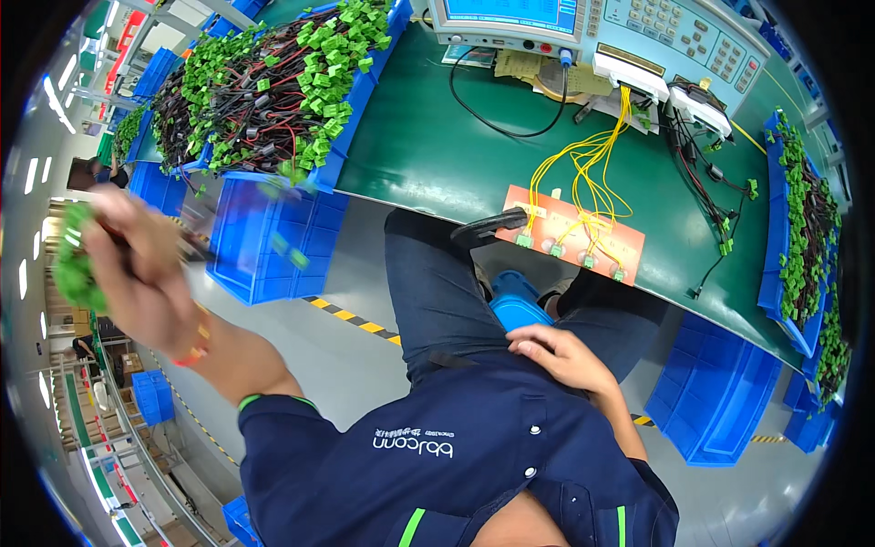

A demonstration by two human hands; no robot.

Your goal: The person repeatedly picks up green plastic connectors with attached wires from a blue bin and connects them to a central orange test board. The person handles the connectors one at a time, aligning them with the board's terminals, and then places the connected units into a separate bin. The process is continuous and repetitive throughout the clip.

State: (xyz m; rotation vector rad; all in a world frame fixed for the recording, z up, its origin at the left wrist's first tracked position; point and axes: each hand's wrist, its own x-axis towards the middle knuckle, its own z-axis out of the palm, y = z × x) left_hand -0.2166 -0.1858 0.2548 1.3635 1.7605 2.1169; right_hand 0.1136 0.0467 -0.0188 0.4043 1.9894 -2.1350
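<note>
My left hand [146, 273] is raised at the far left, beside the big blue bin, its fingers closed around a bunch of green connectors [75, 260]. Motion blurs the hand and the bunch, and the wires inside the grip are mostly hidden. Near my lap lies my right hand [567, 358], holding nothing, its fingers loosely extended. A blue bin [365, 100] above my left hand is heaped with black and red wire harnesses [264, 91] that end in green connectors. Green connectors blurred by motion hang below the bin's near edge.
An orange test board [629, 242] with yellow wires [592, 150] sits at the table's [410, 137] front edge. Behind it stands a tester [674, 46] with a screen. Another harness bin [775, 264] is at right. Blue bins [264, 242] hang below the table, with a blue stool [518, 301] between my legs.
</note>
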